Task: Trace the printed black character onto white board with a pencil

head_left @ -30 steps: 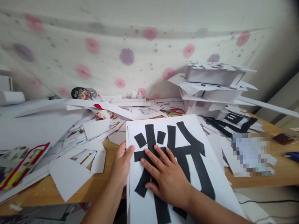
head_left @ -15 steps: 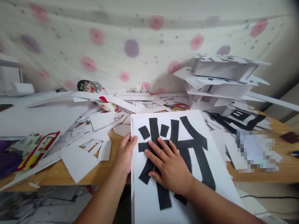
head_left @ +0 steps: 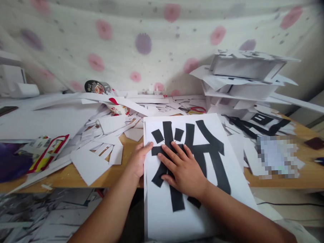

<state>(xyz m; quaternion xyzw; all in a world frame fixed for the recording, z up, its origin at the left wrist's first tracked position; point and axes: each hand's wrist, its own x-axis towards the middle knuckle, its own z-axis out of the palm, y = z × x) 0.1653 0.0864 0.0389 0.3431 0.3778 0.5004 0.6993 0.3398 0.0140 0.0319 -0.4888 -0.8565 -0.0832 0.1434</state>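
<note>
A white board point(head_left: 163, 221) leans over the table's front edge toward me, with a large black character point(head_left: 177, 198) on its face. My left hand point(head_left: 138, 159) grips the board's left edge, the thumb on the front face and the other fingers mostly hidden behind. Flat on the character lies my right hand point(head_left: 184, 169), its fingers spread, covering the middle of the black strokes. Short black pieces show above the fingertips.
White paper scraps point(head_left: 91, 165) litter the wooden table point(head_left: 65, 179). A paper cup point(head_left: 118, 108), red-handled scissors point(head_left: 197, 109) and a black-lidded tub point(head_left: 97, 87) stand behind. White boxes point(head_left: 248, 69) are stacked at the back right. A phone point(head_left: 2, 112) lies left.
The view has tilted down slightly, so the table and boxes appear higher. The board's lower part now shows more. Both hands keep their places on the board.
</note>
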